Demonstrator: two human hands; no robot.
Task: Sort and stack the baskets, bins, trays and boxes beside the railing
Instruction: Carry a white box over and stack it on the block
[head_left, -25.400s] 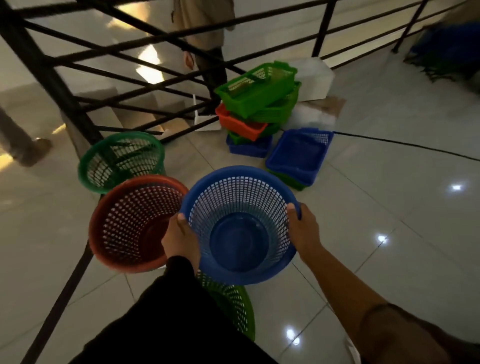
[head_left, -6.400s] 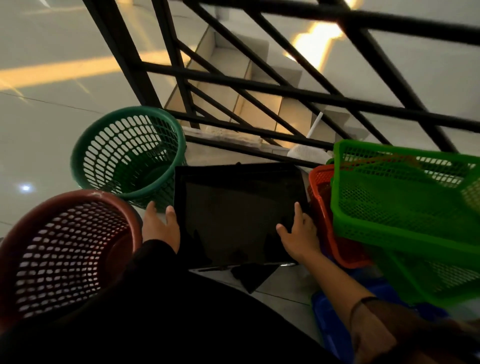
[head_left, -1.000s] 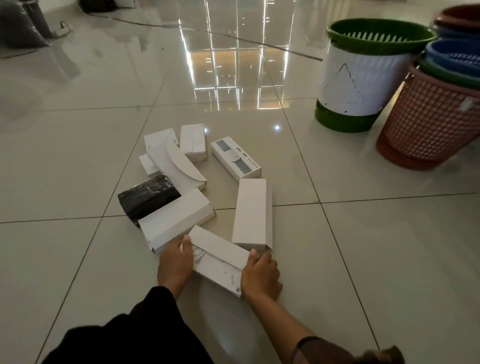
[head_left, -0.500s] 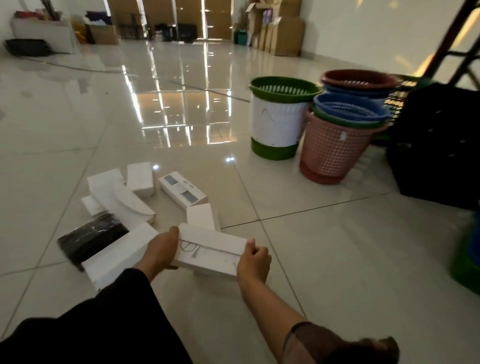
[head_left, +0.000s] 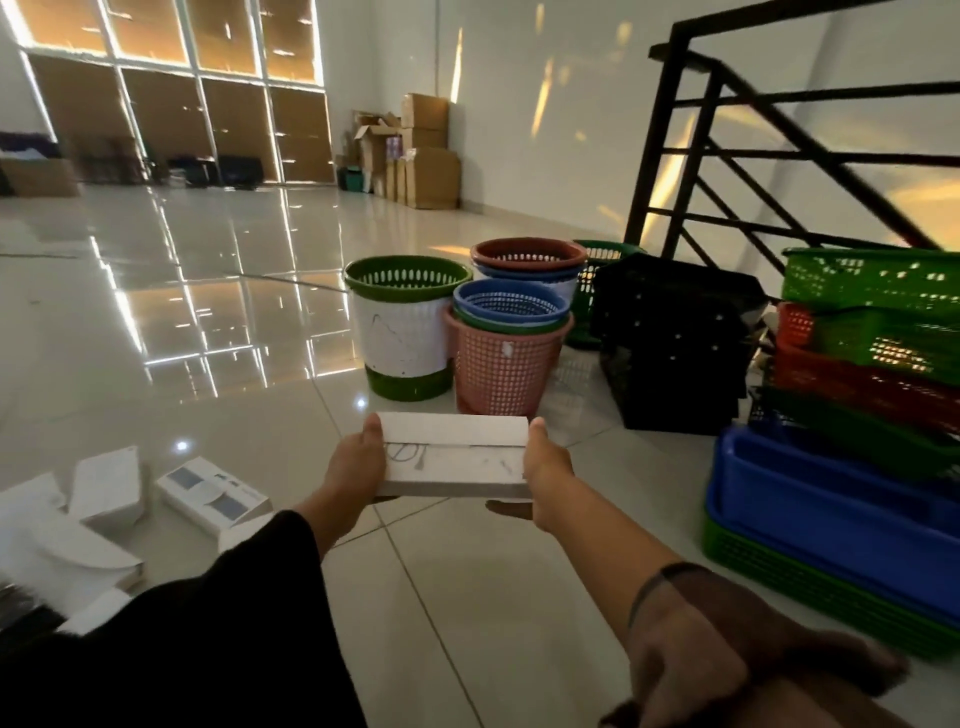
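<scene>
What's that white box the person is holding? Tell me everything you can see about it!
The white box is long, flat and rectangular, and looks like cardboard. It is closed, with a seam along its top face and faint grey line drawings near its left end. It is held level above the tiled floor, long side across the view. The left hand grips its left end and the right hand its right end, thumbs on top. Nothing else touches it.

round baskets (head_left: 511, 332): about 6 | white boxes (head_left: 451, 453): about 6 | rectangular trays (head_left: 852, 499): roughly 6, stacked | black crate (head_left: 670, 338): 1
</scene>
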